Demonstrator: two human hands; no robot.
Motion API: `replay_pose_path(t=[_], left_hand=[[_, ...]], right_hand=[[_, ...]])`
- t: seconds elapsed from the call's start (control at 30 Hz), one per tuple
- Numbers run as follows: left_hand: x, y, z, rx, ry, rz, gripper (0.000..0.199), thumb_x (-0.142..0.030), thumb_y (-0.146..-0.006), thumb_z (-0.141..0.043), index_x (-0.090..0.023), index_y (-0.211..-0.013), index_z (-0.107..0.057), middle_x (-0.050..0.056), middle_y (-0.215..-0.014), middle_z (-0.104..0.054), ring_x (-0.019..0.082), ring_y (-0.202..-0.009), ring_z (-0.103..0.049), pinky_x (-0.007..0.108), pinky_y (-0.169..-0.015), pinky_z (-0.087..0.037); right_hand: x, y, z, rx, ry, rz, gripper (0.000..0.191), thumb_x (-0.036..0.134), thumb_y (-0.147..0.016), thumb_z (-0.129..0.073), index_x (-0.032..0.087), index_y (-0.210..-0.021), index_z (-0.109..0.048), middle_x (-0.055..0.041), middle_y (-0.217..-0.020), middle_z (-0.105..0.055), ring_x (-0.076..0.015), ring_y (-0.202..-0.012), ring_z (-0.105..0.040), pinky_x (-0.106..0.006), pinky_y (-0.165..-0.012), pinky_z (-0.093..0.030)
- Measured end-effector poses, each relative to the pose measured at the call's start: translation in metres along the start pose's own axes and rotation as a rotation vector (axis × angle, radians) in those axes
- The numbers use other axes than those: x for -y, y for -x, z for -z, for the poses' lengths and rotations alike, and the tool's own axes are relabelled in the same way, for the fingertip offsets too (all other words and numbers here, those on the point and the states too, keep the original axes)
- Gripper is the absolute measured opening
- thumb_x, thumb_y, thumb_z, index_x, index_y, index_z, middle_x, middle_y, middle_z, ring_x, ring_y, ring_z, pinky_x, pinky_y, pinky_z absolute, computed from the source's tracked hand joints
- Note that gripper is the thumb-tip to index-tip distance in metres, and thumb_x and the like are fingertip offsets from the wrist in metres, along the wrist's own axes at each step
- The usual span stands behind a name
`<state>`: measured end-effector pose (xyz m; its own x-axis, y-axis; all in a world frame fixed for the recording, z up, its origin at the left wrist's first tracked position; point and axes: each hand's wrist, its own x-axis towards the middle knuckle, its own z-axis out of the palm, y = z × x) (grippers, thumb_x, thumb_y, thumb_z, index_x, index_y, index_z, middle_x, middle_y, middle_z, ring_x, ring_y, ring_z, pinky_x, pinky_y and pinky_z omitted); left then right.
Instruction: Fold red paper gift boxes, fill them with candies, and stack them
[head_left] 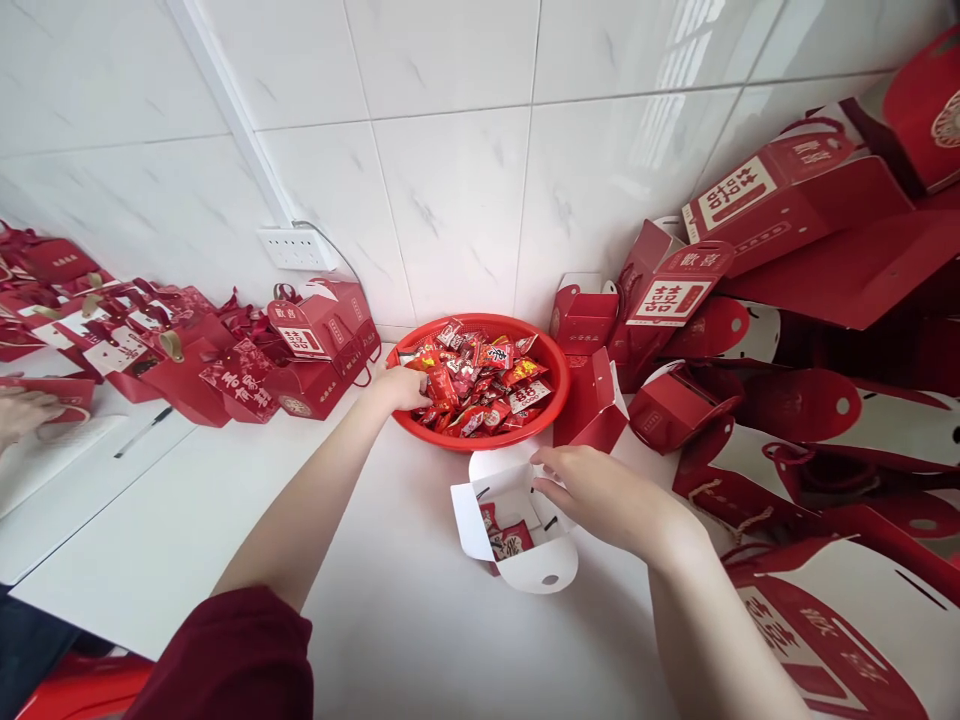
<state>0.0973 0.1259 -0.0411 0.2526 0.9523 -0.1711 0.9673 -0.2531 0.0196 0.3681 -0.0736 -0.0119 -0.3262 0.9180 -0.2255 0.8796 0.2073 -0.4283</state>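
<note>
Open box, white inside: directly under the right hand, which is the nearer one; from the left hand it lies to the right and closer to the wearer. One rounded flap points at the basin, the other at the wearer; long axis of the opening hard to judge. Red packets inside, low.

Right hand: fingers bent at the box's far right edge, thumb a little apart; cannot tell whether card is pinched. Left hand: over the left rim of the red basin, fingertips sunk among wrapped sweets; pinch or not, cannot tell. Basin wider side to side; its near rim stands between left hand and box.

Beyond the right hand, red boxes crowd in. Left of the left hand, more red boxes, then a pen and a co-worker's hand.
</note>
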Motion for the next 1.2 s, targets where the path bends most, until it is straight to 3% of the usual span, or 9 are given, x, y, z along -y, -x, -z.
replay_pose_path(t=[0.17, 0.33, 0.47, 0.6, 0.67, 0.77, 0.9, 1.03, 1.2], left_hand=[[-0.005, -0.001, -0.005, -0.008, -0.012, -0.002, 0.019, -0.037, -0.068, -0.072, -0.021, -0.077, -0.070, 0.007, -0.077, -0.072, 0.030, -0.092, -0.065, 0.048, -0.104, -0.032], [0.006, 0.012, 0.008, -0.086, 0.126, -0.048, 0.014, -0.034, -0.071, -0.069, -0.021, -0.065, -0.070, 0.004, -0.066, -0.069, 0.021, -0.068, -0.063, 0.031, -0.073, -0.045], [0.008, 0.031, 0.016, -0.280, 0.326, -0.089, 0.027, -0.043, -0.077, -0.066, -0.020, -0.062, -0.068, 0.003, -0.061, -0.067, 0.019, -0.063, -0.063, 0.029, -0.066, -0.046], [-0.008, 0.045, 0.007, -0.535, 0.595, -0.049, 0.043, -0.052, -0.092, -0.045, -0.017, -0.092, -0.071, 0.005, -0.074, -0.071, 0.019, -0.073, -0.069, 0.028, -0.074, -0.052], [-0.022, 0.049, 0.001, -0.587, 0.713, -0.029, 0.050, -0.053, -0.095, -0.039, -0.014, -0.101, -0.069, 0.007, -0.080, -0.073, 0.018, -0.073, -0.071, 0.027, -0.071, -0.056], [-0.044, 0.054, -0.002, -0.553, 0.934, -0.060, 0.049, -0.057, -0.092, -0.047, -0.014, -0.101, -0.070, 0.007, -0.081, -0.073, 0.018, -0.069, -0.072, 0.027, -0.065, -0.059], [-0.068, 0.069, 0.002, -0.386, 1.253, -0.112, 0.040, -0.055, -0.082, -0.066, -0.016, -0.091, -0.072, 0.004, -0.075, -0.072, 0.017, -0.064, -0.070, 0.027, -0.063, -0.060], [-0.082, 0.081, 0.003, -0.280, 1.253, -0.215, 0.035, -0.052, -0.082, -0.068, -0.017, -0.085, -0.072, 0.003, -0.074, -0.072, 0.017, -0.067, -0.069, 0.029, -0.068, -0.061], [-0.086, 0.085, 0.004, -0.194, 1.270, -0.268, 0.033, -0.048, -0.081, -0.070, -0.017, -0.087, -0.073, 0.004, -0.076, -0.072, 0.017, -0.070, -0.069, 0.029, -0.070, -0.060]], right_hand=[[-0.002, -0.002, -0.003, -0.022, 0.006, 0.021, 0.027, 0.027, -0.099, -0.044, 0.016, -0.113, -0.065, -0.0137, -0.099, -0.072, -0.0264, -0.094, -0.070, -0.030, -0.073, -0.045], [-0.007, 0.001, -0.005, -0.071, -0.036, 0.037, 0.028, 0.028, -0.099, -0.045, 0.017, -0.114, -0.065, -0.0129, -0.098, -0.073, -0.0261, -0.092, -0.070, -0.030, -0.072, -0.047], [-0.006, -0.001, -0.002, -0.196, -0.104, 0.099, 0.024, 0.029, -0.098, -0.046, 0.020, -0.105, -0.067, -0.0100, -0.093, -0.072, -0.0240, -0.086, -0.070, -0.029, -0.070, -0.047], [0.000, -0.006, 0.001, -0.455, -0.227, 0.213, 0.020, 0.029, -0.100, -0.044, 0.022, -0.097, -0.063, -0.0040, -0.093, -0.070, -0.0190, -0.081, -0.066, -0.029, -0.071, -0.047], [0.002, -0.009, 0.002, -0.534, -0.279, 0.233, 0.018, 0.029, -0.099, -0.046, 0.023, -0.095, -0.062, -0.0023, -0.092, -0.069, -0.0176, -0.079, -0.064, -0.028, -0.071, -0.047], [0.001, -0.016, -0.001, -0.586, -0.383, 0.231, 0.016, 0.031, -0.099, -0.049, 0.022, -0.094, -0.062, -0.0017, -0.093, -0.069, -0.0161, -0.078, -0.064, -0.027, -0.069, -0.048], [-0.001, -0.033, -0.009, -0.559, -0.650, 0.188, 0.027, 0.040, -0.095, -0.055, 0.022, -0.116, -0.057, -0.0056, -0.111, -0.068, -0.0167, -0.086, -0.067, -0.028, -0.073, -0.053], [-0.003, -0.052, -0.021, -0.390, -1.003, 0.214, 0.050, 0.046, -0.090, -0.062, 0.023, -0.132, -0.045, -0.0084, -0.116, -0.063, -0.0176, -0.086, -0.069, -0.032, -0.075, -0.057], [-0.007, -0.058, -0.024, -0.381, -1.163, 0.304, 0.047, 0.036, -0.088, -0.066, 0.024, -0.128, -0.046, -0.0047, -0.106, -0.061, -0.0152, -0.087, -0.066, -0.032, -0.078, -0.057]])
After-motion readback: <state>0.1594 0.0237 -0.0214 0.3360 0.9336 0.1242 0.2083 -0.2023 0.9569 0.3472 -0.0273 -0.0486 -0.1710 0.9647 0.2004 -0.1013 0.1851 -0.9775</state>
